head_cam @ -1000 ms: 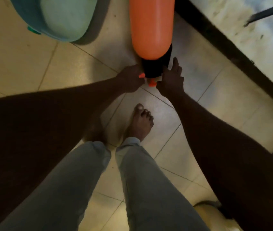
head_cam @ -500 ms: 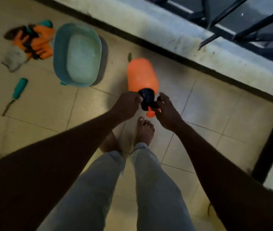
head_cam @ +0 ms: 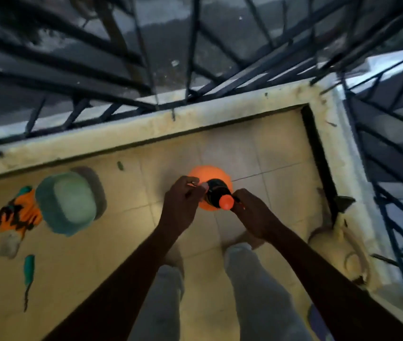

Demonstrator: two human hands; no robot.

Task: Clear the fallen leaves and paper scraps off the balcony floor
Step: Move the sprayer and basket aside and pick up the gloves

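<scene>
Head view: the tiled floor [head_cam: 257,143] runs to a ledge [head_cam: 195,116], a green basin [head_cam: 68,203] at left. The orange sprayer [head_cam: 195,172] has its black top gripped by my left hand [head_cam: 183,205] and right hand [head_cam: 254,214]. A leaf [head_cam: 120,165] lies on the floor near the ledge.

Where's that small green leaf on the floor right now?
Head view, left of centre: the small dark green leaf lies on the tiled floor by the foot of the ledge, between the teal oval plastic basin and the orange plastic bottle.
</scene>
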